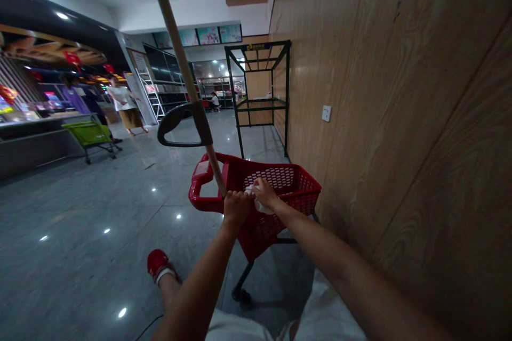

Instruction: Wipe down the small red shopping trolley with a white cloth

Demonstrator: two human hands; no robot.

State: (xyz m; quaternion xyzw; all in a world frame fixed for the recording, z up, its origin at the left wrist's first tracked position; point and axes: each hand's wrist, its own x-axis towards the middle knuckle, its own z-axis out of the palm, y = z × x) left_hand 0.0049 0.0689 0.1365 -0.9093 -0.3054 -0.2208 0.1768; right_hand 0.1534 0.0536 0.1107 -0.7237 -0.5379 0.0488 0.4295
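Observation:
My left hand (pixel 236 206) is closed in a fist round the lower end of a long wooden pole (pixel 182 64), pressed against the rim of a red shopping cart (pixel 288 184). A black loop handle (pixel 182 125) is fixed partway up the pole. My right hand (pixel 264 195) sits just right of the left one on the cart's rim, fingers closed on a white cloth (pixel 260 206). The cart stands close to a wooden wall. My foot in a red shoe (pixel 159 265) shows on the floor below.
A wood-panelled wall (pixel 400 117) runs along the right, with a white socket (pixel 327 113). A black metal shelf frame (pixel 262 96) stands ahead by the wall. At the left are a green cart (pixel 90 136), a counter and a person in white (pixel 124 104). The grey floor is glossy.

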